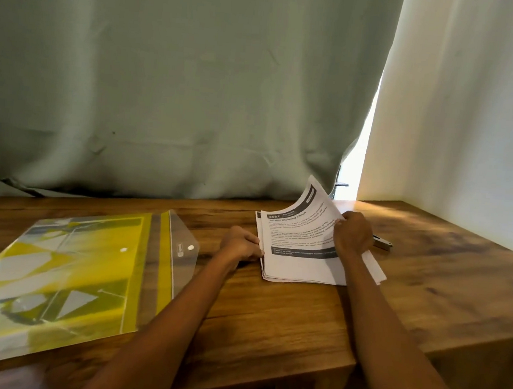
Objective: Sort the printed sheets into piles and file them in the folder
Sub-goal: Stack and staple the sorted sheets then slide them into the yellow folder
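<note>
Your left hand (pixel 240 244) is curled, knuckles at the left edge of the stack of printed sheets (pixel 300 260); the yellow folder (pixel 65 273) lies flap-open further left on the wooden table (pixel 269 313). Your right hand (pixel 352 233) pinches the top sheet (pixel 310 208), curling its right side upward.

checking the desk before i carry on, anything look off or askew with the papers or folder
Nothing damaged or spilled. The stack of sheets is slightly fanned at its edges, and its top sheet's far corner curls up because the right hand lifts it. The left hand holds the stack's left edge. The folder lies flat, flap open.
</note>
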